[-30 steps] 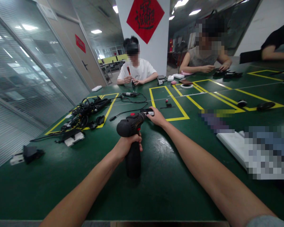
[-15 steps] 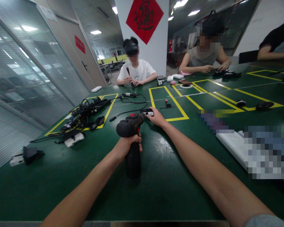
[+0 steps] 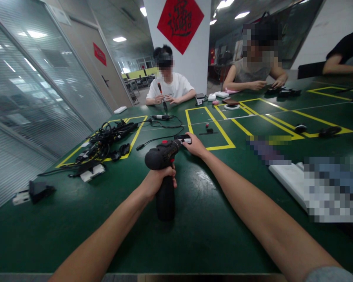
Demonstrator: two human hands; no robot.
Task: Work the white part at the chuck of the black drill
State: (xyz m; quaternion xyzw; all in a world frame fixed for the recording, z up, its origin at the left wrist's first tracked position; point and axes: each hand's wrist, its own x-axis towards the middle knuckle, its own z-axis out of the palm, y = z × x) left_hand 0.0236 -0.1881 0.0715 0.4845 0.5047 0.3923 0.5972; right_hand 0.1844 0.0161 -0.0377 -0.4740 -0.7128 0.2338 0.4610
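Note:
My left hand (image 3: 161,181) is wrapped round the grip of a black cordless drill (image 3: 165,203), whose base is at the green table (image 3: 211,235). The drill's nose points away and to the right. At its tip is a small black-and-white device (image 3: 186,139), its kind unclear. My right hand (image 3: 196,145) grips that device from the right, with part of it hidden behind the fingers. Whether the drill's bit touches the device I cannot tell.
A heap of black cables and adapters (image 3: 106,139) lies to the left. Nearer stands a black-and-white adapter (image 3: 38,192). Small dark parts (image 3: 209,130) lie beyond my right hand. A white board-like thing (image 3: 286,182) is at right. Co-workers sit across the table.
My hands, the drill and the device stay almost where they were. Across the table, the person in white has shifted their fingers slightly around a screwdriver.

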